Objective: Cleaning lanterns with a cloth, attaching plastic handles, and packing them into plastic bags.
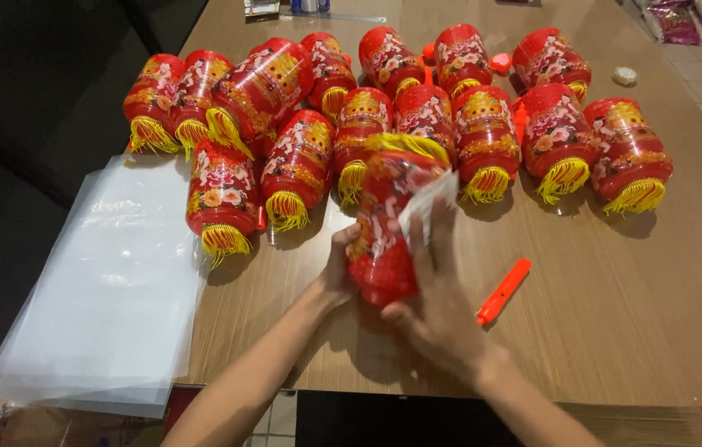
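Note:
Both my hands hold one red lantern (pixel 384 232) with flower print and a yellow tassel fringe at its far end, just above the wooden table (pixel 616 314). My left hand (pixel 339 265) grips its left side near the base. Over its right side lies my right hand (pixel 434 298), fingers closed on a clear plastic bag (pixel 429 203) that partly covers the lantern.
Several more red lanterns (pixel 483 132) with yellow tassels lie in rows across the far half of the table. A stack of clear plastic bags (pixel 110 290) hangs over the left edge. An orange plastic handle piece (pixel 503 290) lies to the right of my hands.

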